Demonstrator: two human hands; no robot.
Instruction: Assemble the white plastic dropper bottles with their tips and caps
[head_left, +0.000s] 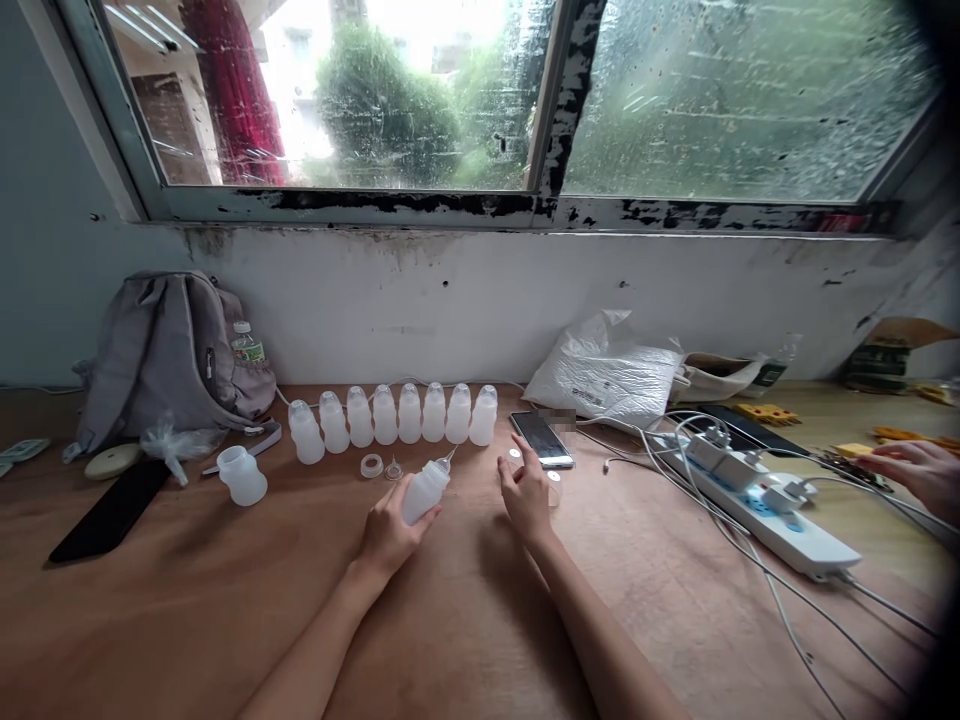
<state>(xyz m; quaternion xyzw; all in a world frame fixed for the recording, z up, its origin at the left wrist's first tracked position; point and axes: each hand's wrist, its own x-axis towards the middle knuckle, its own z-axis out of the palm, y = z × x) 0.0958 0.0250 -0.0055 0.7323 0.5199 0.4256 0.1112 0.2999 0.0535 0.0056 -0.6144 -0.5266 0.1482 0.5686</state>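
Left hand (401,525) is gripping a feeding bottle (425,492) whose nipple end is pointing toward the right hand (529,505).
The bottle is lying tilted inside the closed left fingers and thumb, its long axis running away and to the right, and a gap is separating its tip from the right hand. The right fingers are curving toward the thumb about a small clear cap (514,457); whether they are pinching it, I cannot tell. A second cap (553,490) is resting just to their right, with a smartphone (541,440) behind. A row of capped bottles (409,412) is bounding the far side, while a white ring (371,466) and a loose nipple (394,470) are lying near the left hand. Wooden tabletop (450,630) is stretching between the forearms.
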